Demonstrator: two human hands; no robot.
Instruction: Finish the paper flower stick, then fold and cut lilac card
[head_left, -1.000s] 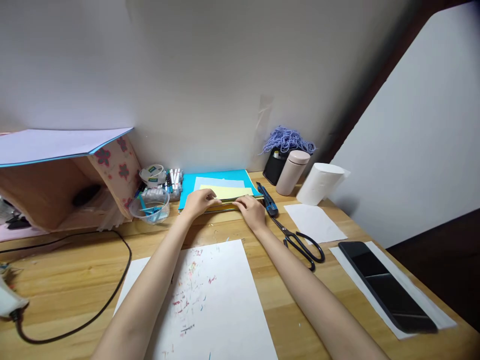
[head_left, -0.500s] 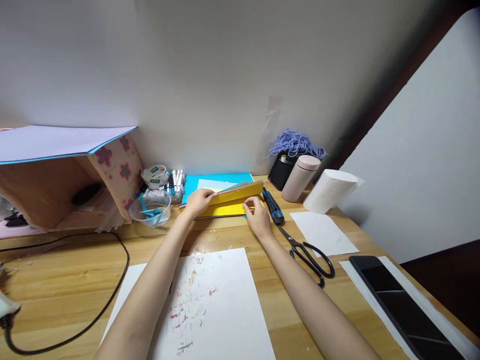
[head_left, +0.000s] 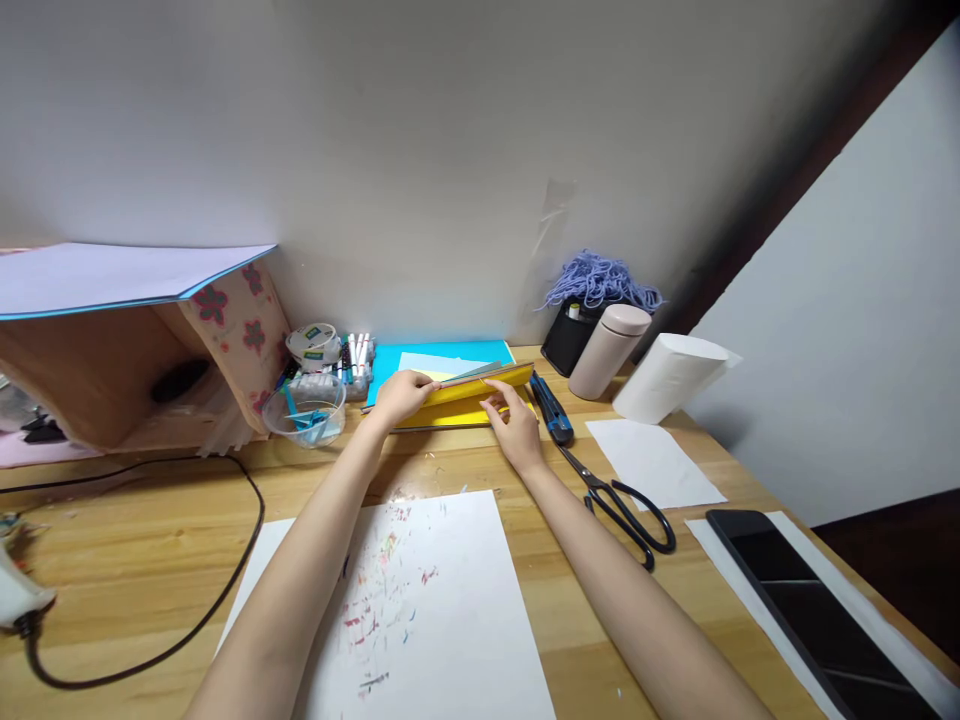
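A: Noting materials first. What are you seeing at the back of the desk (head_left: 165, 540)?

B: A yellow stack (head_left: 450, 414), flat, smooth, seemingly paper or card, is lying before the wall, partly over a bright blue sheet (head_left: 480, 350). Its upper layer is tilting up, leaving a wedge-shaped gap.

A: Hands?

B: The left hand (head_left: 403, 397) is gripping that upper layer near its left end. The right hand (head_left: 517, 425) is curving at the opposite end, thumb and forefinger parting; whether it is pinching paper, I cannot tell.

A: Surroundings?

B: Black loop-handled scissors (head_left: 595, 483) are lying beside a blue-and-black cutter (head_left: 551, 408). Stringy lilac yarn (head_left: 600, 280) is heaping over a black holder (head_left: 568, 338). A white sheet (head_left: 457, 600), flecked with colour, is lying nearer.

A: Changes?

B: One second ago the stack was lying nearly closed; now yellow is showing inside. Since half a second ago, the right forefinger is reaching higher, towards the raised layer.
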